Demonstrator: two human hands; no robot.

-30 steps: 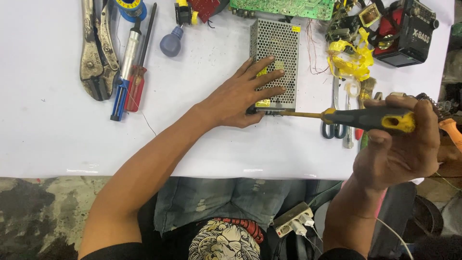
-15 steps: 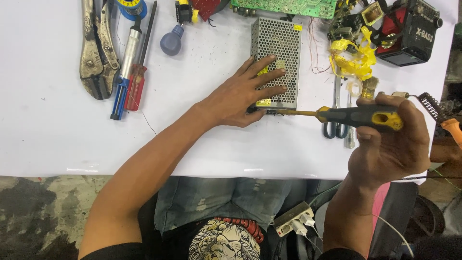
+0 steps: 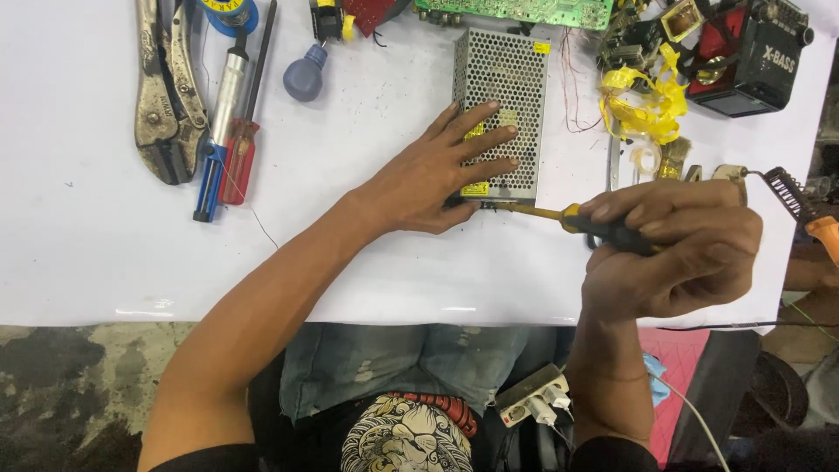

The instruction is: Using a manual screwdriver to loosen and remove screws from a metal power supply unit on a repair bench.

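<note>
A perforated grey metal power supply box (image 3: 505, 79) lies on the white table (image 3: 350, 253). My left hand (image 3: 441, 170) lies flat on the box's near end, fingers spread, holding it down. My right hand (image 3: 673, 249) is closed around the black and yellow handle of a screwdriver (image 3: 577, 220). The screwdriver's shaft points left and its tip meets the box's near edge, just under my left fingers.
Locking pliers (image 3: 166, 96), a blue-handled tool (image 3: 218, 131) and a red screwdriver (image 3: 245, 140) lie at the far left. A green circuit board (image 3: 524, 10) sits behind the box. Yellow tape (image 3: 642, 100), a black radio (image 3: 756, 61) and a wire brush (image 3: 800, 205) crowd the right.
My right hand has turned over the screwdriver handle, now covering most of it, and shifted slightly left. My left hand stays on the box.
</note>
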